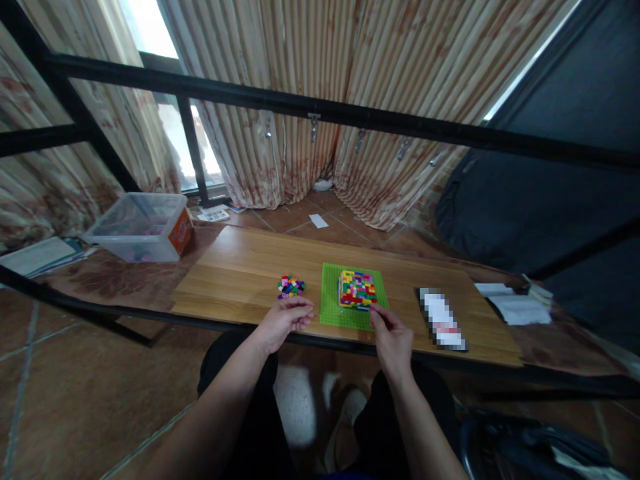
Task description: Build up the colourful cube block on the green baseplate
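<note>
A block of many-coloured bricks (357,289) stands on a green baseplate (331,303) on the wooden table (235,270). My right hand (392,337) reaches to the block's near right corner, fingertips pinched against it. A small pile of loose coloured bricks (291,286) lies left of the baseplate. Just below that pile, at the table's front edge, my left hand (283,321) rests with fingers curled; whether it holds a brick cannot be told.
A dark flat object (442,319) lies on the table's right part. A clear plastic bin (143,225) stands at the left beyond the table, papers (515,303) at the right. A black metal frame (320,110) crosses in front of curtains.
</note>
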Motion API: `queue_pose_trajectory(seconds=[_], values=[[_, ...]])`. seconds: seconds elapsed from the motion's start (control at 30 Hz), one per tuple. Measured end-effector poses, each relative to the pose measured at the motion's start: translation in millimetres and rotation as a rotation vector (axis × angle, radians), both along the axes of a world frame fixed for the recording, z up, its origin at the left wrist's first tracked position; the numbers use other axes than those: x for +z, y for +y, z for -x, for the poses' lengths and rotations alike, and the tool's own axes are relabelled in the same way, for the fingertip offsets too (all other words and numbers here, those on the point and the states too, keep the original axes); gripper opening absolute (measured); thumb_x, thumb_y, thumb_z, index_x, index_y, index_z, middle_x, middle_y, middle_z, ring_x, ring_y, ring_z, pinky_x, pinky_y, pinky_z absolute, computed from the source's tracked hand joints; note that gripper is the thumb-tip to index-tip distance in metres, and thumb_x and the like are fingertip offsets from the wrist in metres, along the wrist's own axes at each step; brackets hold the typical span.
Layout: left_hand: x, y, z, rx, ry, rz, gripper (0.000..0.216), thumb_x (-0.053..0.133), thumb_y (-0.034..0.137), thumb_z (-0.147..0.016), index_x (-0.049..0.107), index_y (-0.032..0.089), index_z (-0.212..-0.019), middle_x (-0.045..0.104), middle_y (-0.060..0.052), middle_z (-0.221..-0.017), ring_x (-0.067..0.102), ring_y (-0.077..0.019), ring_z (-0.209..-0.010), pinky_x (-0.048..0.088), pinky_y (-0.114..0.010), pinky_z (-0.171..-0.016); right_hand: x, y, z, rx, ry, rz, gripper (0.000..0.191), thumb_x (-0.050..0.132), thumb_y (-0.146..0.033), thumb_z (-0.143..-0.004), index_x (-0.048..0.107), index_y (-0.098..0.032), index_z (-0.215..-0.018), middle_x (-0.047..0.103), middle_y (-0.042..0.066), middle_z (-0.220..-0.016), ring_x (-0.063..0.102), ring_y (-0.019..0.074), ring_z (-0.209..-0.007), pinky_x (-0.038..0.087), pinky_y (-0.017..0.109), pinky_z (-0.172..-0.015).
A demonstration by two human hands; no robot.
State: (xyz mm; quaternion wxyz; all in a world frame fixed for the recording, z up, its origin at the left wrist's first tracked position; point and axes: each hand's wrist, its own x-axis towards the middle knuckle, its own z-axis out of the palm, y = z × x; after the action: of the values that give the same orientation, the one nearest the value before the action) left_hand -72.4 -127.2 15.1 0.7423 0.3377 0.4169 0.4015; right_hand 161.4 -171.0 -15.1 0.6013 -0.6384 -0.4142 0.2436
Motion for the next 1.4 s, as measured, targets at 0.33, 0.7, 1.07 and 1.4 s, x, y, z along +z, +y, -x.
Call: queue_pose_trajectory(seconds=[0.33,0.7,1.07,1.4], values=[[-1.9,1,0,0.021,0.021,0.007,0.031,0.082,0.025,-0.061,0.069,0.012,-0.086,0.068,-0.004,-0.071,0.057,-0.007,-0.056,0.044,-0.019,-0.057,25.5,16,-4,-0.055,-0.59,0.067,0.036,0.05,-0.042,-0.084,0.073,-0.016,-0.087,0.07,0.011,-0.085,0.063,0.0209,-0.071,0.048,0.032,-0.069],[-3.4,2,-1,-0.002,0.062,-0.014,0.031,0.082,0.028,-0.061,0.068,0.013,-0.085,0.068,-0.004,-0.07,0.057,-0.0073,-0.056,0.044,-0.02,-0.058,20.3,19,-5,-0.111,-0.688,0.052,0.035,0.049,-0.043,-0.088,0.072,-0.017,-0.087,0.068,0.009,-0.084,0.06,0.0187,-0.067,0.045,0.031,-0.068],[-4.7,1,0,-0.009,0.083,-0.028,0.032,0.082,0.029,-0.06,0.068,0.013,-0.083,0.068,-0.003,-0.069,0.057,-0.0075,-0.055,0.044,-0.02,-0.056,1.0,15,-11,-0.109,-0.807,-0.075,0.031,0.049,-0.039,-0.092,0.073,-0.02,-0.092,0.068,0.009,-0.089,0.063,0.0202,-0.082,0.048,0.031,-0.074],[-4.9,1,0,-0.01,0.101,-0.015,0.033,0.083,0.028,-0.06,0.067,0.013,-0.084,0.068,-0.003,-0.068,0.057,-0.0069,-0.054,0.044,-0.019,-0.055,1.4,12,-14,-0.056,-0.877,-0.027,0.034,0.044,-0.038,-0.096,0.073,-0.019,-0.096,0.07,0.009,-0.091,0.065,0.0201,-0.085,0.046,0.029,-0.074]])
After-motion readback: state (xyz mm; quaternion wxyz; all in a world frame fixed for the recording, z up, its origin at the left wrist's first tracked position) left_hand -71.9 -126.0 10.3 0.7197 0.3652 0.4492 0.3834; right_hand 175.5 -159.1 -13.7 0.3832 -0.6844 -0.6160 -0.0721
